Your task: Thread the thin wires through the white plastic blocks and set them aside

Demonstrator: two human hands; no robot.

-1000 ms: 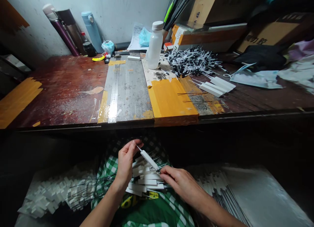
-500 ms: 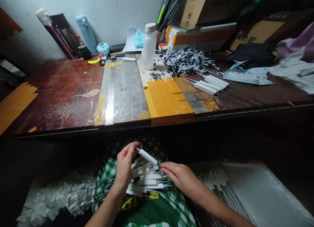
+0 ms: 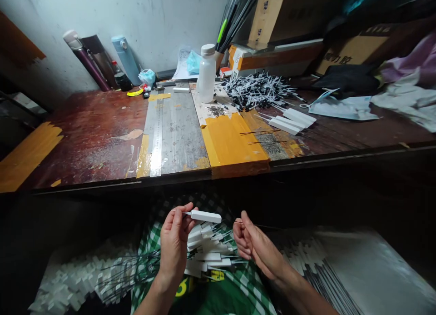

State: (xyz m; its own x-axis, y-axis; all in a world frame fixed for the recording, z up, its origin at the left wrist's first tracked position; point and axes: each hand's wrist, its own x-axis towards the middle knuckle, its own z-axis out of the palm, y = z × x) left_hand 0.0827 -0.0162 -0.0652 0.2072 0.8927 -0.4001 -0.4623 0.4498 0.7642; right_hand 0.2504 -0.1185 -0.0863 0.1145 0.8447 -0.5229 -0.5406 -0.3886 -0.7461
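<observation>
The bench (image 3: 102, 137) fills the upper half of the view, dark red wood with a grey metal plate (image 3: 177, 128) down its middle and a yellow taped patch (image 3: 235, 140) just right of that plate. Behind the plate stands a white bottle (image 3: 206, 74), and right of the bottle lies a heap of black-and-white pieces (image 3: 262, 85); a few white blocks (image 3: 291, 119) lie between that heap and the bench's front edge.

Below the bench edge, a green checked cloth (image 3: 218, 297) lies over the person's lap, with a bundle of white blocks on thin wires (image 3: 207, 253) resting on it. A larger mass of the same pieces (image 3: 75, 278) lies left of the cloth.

The left hand (image 3: 175, 240) is closed in a pinch on one end of a single white block (image 3: 204, 216), held level above the bundle. The right hand (image 3: 254, 242) is curled shut, thumb and forefinger pinched on what looks like a thin dark wire (image 3: 259, 226) running off to the right; it is too fine to be sure.

To do this well, I judge the left grip should keep the block steady and level while the right draws the wire straight along the block's axis, not sideways, so it neither bends nor snags the bundle beneath.

Compared with half a second ago, the block has turned from tilted to level, and the right hand has lifted off the bundle and moved rightward, apart from the block.
</observation>
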